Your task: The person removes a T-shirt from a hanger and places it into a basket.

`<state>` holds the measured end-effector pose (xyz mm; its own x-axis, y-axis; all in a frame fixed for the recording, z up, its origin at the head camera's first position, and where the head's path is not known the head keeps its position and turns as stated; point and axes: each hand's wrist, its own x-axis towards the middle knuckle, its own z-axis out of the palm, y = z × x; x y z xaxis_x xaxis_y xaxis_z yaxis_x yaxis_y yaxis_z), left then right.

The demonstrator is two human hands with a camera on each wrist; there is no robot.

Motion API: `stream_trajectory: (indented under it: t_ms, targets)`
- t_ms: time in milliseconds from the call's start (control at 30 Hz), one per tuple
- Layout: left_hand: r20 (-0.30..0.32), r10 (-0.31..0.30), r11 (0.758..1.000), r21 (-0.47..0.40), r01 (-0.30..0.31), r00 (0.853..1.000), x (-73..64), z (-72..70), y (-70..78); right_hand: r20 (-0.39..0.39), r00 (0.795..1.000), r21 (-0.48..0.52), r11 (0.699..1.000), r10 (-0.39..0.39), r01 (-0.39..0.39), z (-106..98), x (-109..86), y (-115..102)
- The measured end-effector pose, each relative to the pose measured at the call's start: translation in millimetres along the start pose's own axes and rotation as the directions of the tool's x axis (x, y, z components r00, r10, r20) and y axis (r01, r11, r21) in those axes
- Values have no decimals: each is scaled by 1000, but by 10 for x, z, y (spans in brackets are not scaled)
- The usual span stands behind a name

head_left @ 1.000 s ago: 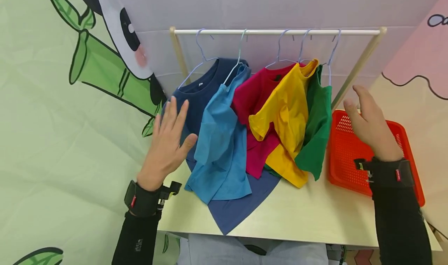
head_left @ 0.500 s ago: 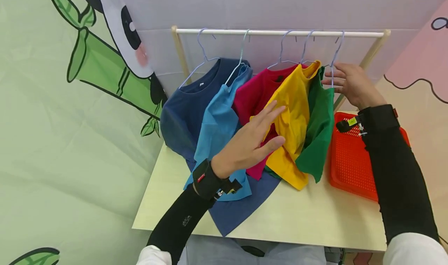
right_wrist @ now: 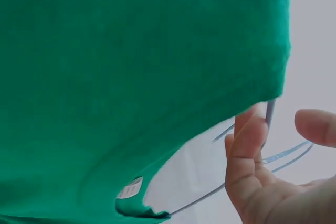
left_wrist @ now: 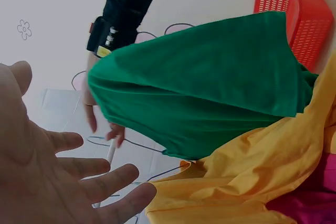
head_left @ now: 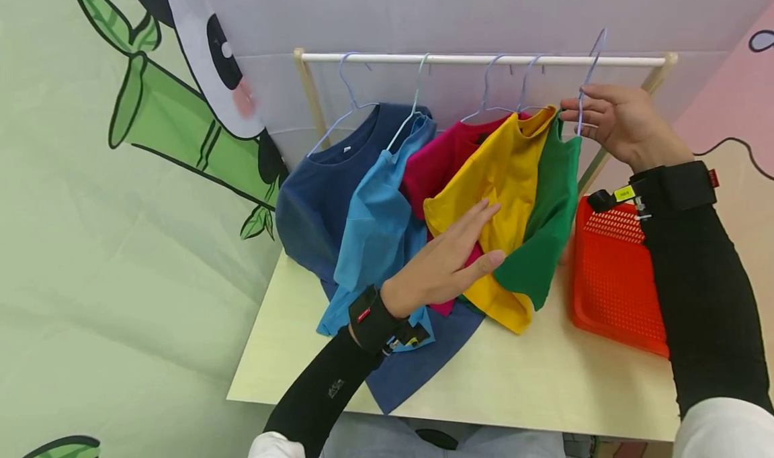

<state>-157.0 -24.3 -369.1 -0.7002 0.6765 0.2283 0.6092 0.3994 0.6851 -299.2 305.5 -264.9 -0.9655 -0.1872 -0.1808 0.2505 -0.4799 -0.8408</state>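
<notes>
My right hand [head_left: 635, 125] has its fingers curled round the wire of a purple hanger [head_left: 581, 112] that carries a green T-shirt [head_left: 547, 226]. In the head view the hanger's hook stands above the rack's rod. The right wrist view shows the fingers [right_wrist: 247, 153] at the wire, with the thumb apart from them. My left hand [head_left: 444, 270] is spread with straight fingers in front of a yellow T-shirt [head_left: 498, 176]; contact with the cloth cannot be told. In the left wrist view its palm [left_wrist: 26, 156] faces the green T-shirt's side.
Further left on the white rod [head_left: 459, 60] hang a magenta T-shirt [head_left: 441, 156], a light blue shirt [head_left: 375, 223] and a navy shirt [head_left: 326, 182]. A red plastic basket [head_left: 617, 297] stands right on the pale table [head_left: 514, 377]. Dark blue cloth [head_left: 417, 371] lies at the front.
My right hand has reached left to the green T-shirt's hanger, taken hold and raised its hook above the rod. My left hand has moved right, from the navy shirt to before the yellow T-shirt.
</notes>
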Motion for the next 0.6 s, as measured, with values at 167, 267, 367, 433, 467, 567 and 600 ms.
stream_trajectory:
  t_ms: [167,267,367,433,467,567,600]
  targets:
    - [-2,-2,1000,-1,2,1000,-11,43,21,70,988,-1,990,-138,138,225,-284,-57]
    - [-6,12,1000,-6,-12,1000,-21,46,57,92,968,-36,971,-233,237,418,-536,-105]
    - [-13,32,999,-18,-32,999,-26,39,84,114,939,-58,941,-324,332,607,-788,-203]
    - [-14,48,998,-30,-48,999,-30,29,91,119,918,-54,920,-380,388,717,-929,-290]
    - [-14,54,998,-36,-54,998,-35,25,95,135,899,-56,902,-417,427,758,-987,-331]
    - [-15,66,997,-45,-67,998,-58,16,108,168,838,-21,848,-519,530,869,-1126,-422]
    - [-16,72,996,-47,-73,997,-68,12,116,185,813,-2,827,-552,562,898,-1163,-434]
